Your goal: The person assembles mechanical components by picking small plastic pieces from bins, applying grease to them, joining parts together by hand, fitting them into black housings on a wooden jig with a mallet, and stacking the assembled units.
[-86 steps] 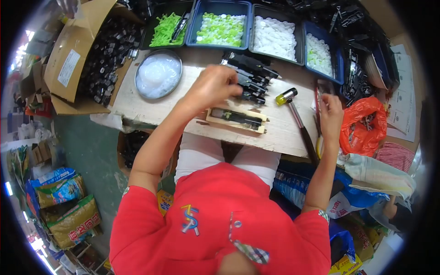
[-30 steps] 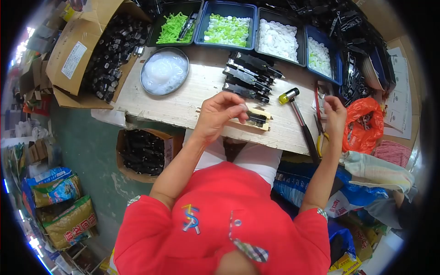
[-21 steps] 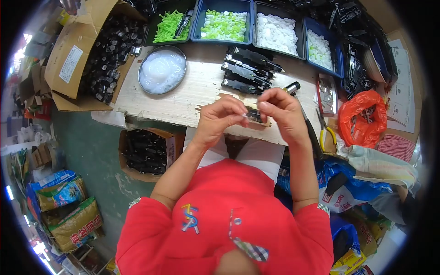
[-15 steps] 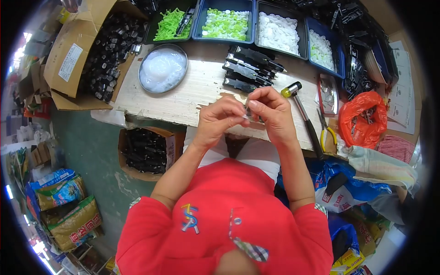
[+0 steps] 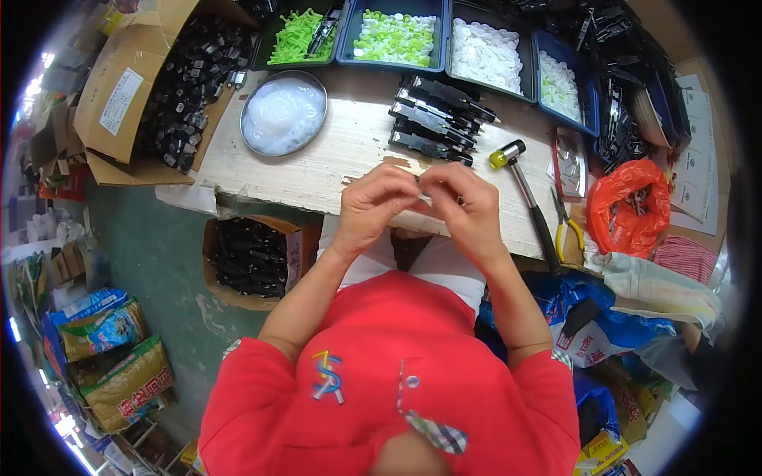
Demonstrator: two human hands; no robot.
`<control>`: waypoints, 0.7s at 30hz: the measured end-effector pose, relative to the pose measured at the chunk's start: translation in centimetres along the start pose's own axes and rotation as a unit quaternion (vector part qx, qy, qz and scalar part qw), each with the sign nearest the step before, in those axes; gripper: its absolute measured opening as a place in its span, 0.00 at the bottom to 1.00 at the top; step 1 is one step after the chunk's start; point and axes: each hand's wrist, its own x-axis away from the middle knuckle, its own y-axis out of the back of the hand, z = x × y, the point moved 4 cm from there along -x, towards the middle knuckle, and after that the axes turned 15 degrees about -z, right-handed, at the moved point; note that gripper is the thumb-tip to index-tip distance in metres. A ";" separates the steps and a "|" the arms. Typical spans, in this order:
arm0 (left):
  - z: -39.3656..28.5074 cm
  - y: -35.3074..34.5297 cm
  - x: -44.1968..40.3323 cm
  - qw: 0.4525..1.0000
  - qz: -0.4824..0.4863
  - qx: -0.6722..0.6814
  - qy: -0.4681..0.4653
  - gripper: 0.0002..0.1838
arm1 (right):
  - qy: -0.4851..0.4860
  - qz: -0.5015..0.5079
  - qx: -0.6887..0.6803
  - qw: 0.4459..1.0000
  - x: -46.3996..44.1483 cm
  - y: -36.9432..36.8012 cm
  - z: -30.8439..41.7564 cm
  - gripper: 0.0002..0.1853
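Over the front edge of the worktable (image 5: 317, 178), my left hand (image 5: 371, 205) and my right hand (image 5: 468, 208) meet fingertip to fingertip. Both are closed in a pinch around something tiny, with a dark bit and a pale bit showing; its kind is too small to tell. Just beyond the fingers lies a stack of black metal-and-plastic assemblies (image 5: 432, 119). To the right of my right hand rests a hammer (image 5: 530, 202) with a yellow-and-black head. A round metal dish (image 5: 284, 113) of whitish translucent grease-like stuff stands to the left.
Along the back are bins of green sticks (image 5: 302, 38), green and white caps (image 5: 395, 40), white caps (image 5: 484, 57) and mixed caps (image 5: 558, 87). A carton (image 5: 119, 95) of black parts stands left. Yellow-handled pliers (image 5: 568, 238) and a red bag (image 5: 631, 210) lie right.
My right hand's fingers have lowered and turned inward against the left fingertips. My left hand has shifted only slightly. Things on the table stay in place.
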 end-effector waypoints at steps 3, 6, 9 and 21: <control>-0.6 0.0 -0.2 1.000 -0.020 -0.016 -0.009 0.06 | 0.114 -0.030 0.024 0.993 0.3 -0.2 0.2 0.07; -0.6 0.4 -0.3 0.998 -0.053 0.020 0.040 0.06 | 0.091 -0.034 0.025 0.995 0.6 0.1 0.2 0.07; -0.9 0.4 -0.5 0.997 -0.029 -0.066 -0.040 0.05 | 0.125 -0.004 0.061 0.990 0.9 -0.2 0.1 0.07; -0.9 0.7 -1.6 0.909 0.052 -0.380 -0.160 0.16 | 0.224 0.046 0.233 0.945 0.8 -0.7 -2.6 0.05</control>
